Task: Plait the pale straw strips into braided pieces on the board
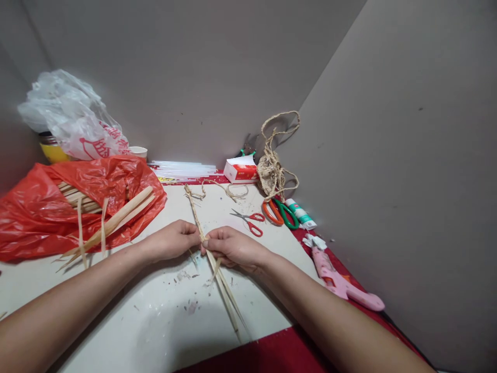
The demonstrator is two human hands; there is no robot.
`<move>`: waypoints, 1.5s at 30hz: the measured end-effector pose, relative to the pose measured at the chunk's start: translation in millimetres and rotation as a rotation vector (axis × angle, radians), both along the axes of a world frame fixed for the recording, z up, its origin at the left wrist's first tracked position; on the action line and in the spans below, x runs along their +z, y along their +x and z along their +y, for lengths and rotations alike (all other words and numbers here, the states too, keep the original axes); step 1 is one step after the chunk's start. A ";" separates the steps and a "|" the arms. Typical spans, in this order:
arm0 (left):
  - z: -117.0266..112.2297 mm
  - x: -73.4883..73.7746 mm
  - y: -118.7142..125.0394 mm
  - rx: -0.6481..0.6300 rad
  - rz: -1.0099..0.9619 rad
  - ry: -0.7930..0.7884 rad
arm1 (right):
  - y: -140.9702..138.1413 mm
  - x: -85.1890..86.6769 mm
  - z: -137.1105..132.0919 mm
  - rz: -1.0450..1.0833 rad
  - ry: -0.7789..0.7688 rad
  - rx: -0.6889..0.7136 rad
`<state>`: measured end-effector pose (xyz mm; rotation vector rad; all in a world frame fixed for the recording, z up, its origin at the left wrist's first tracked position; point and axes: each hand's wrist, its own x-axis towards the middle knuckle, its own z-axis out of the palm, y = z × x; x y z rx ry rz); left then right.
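Observation:
A narrow braid of pale dried straw (194, 211) runs across the white board, its finished end pointing away from me. Loose flat strands (223, 290) fan out from its near end. My left hand (179, 239) pinches the braid from the left side. Close against it, my right hand (229, 246) grips the same spot, thumb on top, where the plait meets the loose strands. Both hands are closed, and some fingertips are hidden behind the straw. Beyond my right hand lie small red-handled scissors (250, 220) with their blades slightly parted.
Left, an orange-red plastic bag (31, 207) holds straw strips (122, 212). A clear bag (73, 114) sits behind it. Glue sticks (182, 170), a red-white box (241, 171) and a woven straw piece (271, 171) line the back. A pink glue gun (337, 280) lies right.

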<state>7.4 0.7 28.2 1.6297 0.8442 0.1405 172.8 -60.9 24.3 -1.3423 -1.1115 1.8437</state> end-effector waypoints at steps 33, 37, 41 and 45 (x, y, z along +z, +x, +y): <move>-11.4 -5.4 9.2 0.184 -0.168 -0.315 | -27.3 1.1 -21.2 -0.490 0.127 -0.017; -11.9 -2.5 9.5 0.197 -0.208 -0.342 | -29.3 1.9 -32.8 -0.884 0.438 -0.005; -11.6 -1.1 8.6 0.222 -0.189 -0.339 | -19.5 24.5 -41.5 -0.991 0.559 0.140; -9.4 -0.1 7.1 0.187 -0.196 -0.369 | -0.6 43.2 -29.0 -0.837 0.529 -0.083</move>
